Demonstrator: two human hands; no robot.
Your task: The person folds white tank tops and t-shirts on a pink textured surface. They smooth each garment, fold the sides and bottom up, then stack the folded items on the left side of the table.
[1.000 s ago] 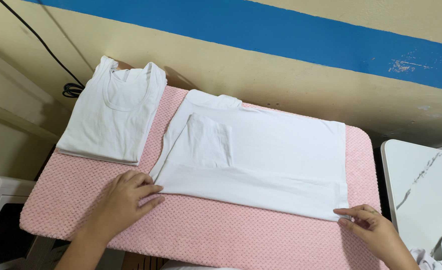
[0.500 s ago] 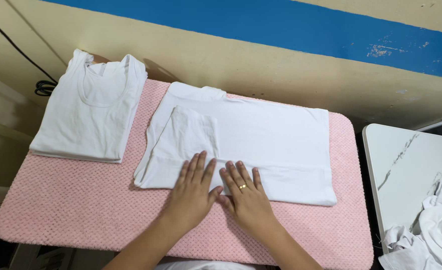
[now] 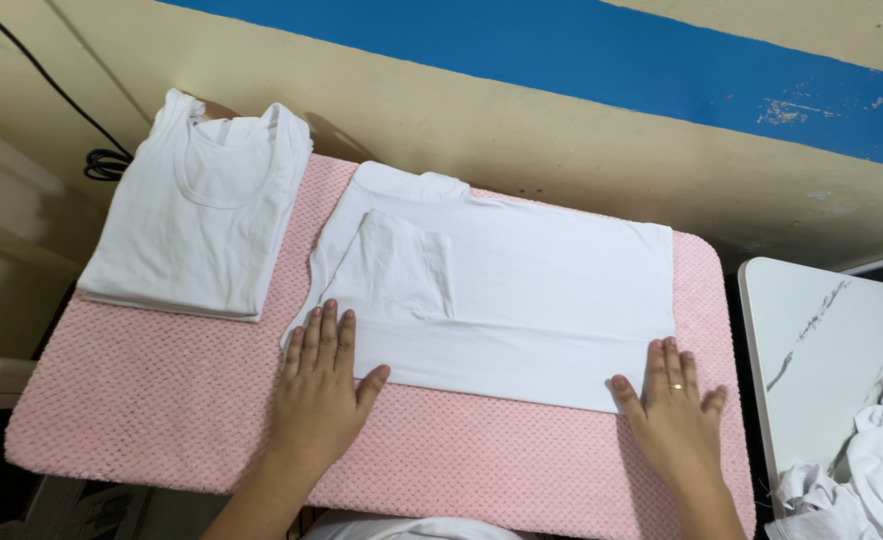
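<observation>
A white T-shirt (image 3: 521,290) lies folded lengthwise on a pink textured cloth (image 3: 161,400) that covers the board. My left hand (image 3: 323,385) presses flat on the shirt's near left corner, fingers spread. My right hand (image 3: 673,410), with a ring on one finger, lies flat at the shirt's near right corner, fingertips on the hem. Neither hand grips anything.
A stack of folded white tank tops (image 3: 199,210) sits at the board's far left. A white marbled table (image 3: 821,340) stands to the right with a heap of white clothes (image 3: 861,470). A black cable (image 3: 101,160) hangs on the wall behind.
Both hands were together at the middle of the shirt's near edge half a second ago. They have slid apart to the left and right corners, smoothing the fabric.
</observation>
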